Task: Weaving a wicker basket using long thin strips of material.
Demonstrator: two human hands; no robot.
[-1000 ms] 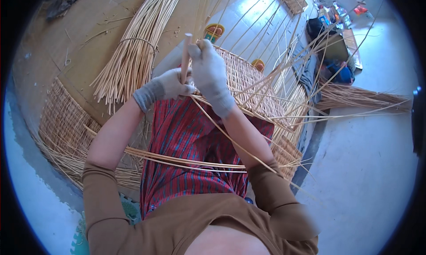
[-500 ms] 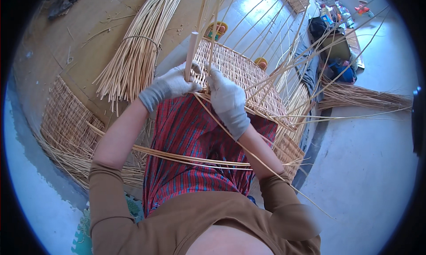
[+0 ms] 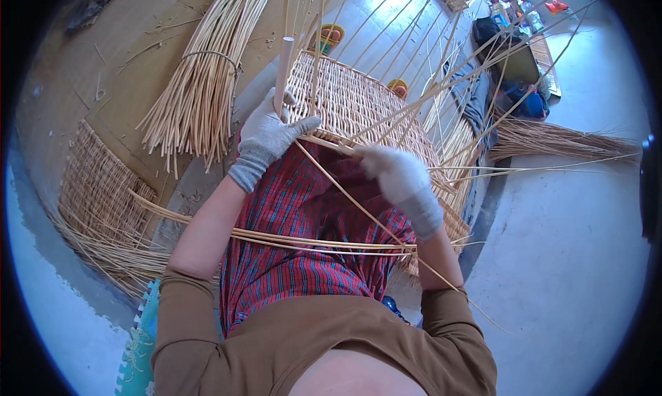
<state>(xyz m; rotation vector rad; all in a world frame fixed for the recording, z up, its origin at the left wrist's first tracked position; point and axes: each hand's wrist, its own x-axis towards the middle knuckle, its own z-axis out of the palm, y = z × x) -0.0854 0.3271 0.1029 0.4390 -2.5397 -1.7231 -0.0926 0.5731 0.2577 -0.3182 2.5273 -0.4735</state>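
My left hand (image 3: 270,135), in a grey glove, grips a pale upright stake (image 3: 283,68) at the near edge of a woven rattan panel (image 3: 358,106) that rests against my lap. My right hand (image 3: 394,175), gloved too, is closed on a thin cane strand (image 3: 345,192) that runs diagonally across my red plaid lap. Long loose canes fan up and to the right from the panel. More thin canes lie flat across my thighs.
A tied bundle of rattan canes (image 3: 203,85) lies on the floor at the upper left. A second woven panel (image 3: 100,203) lies at the left. A bag and small items (image 3: 514,65) sit at the upper right, with another cane bundle (image 3: 565,144) near them.
My hands have parted: the right one moved down and to the right with the strand, while the left one stayed on the stake. The view has shifted lower.
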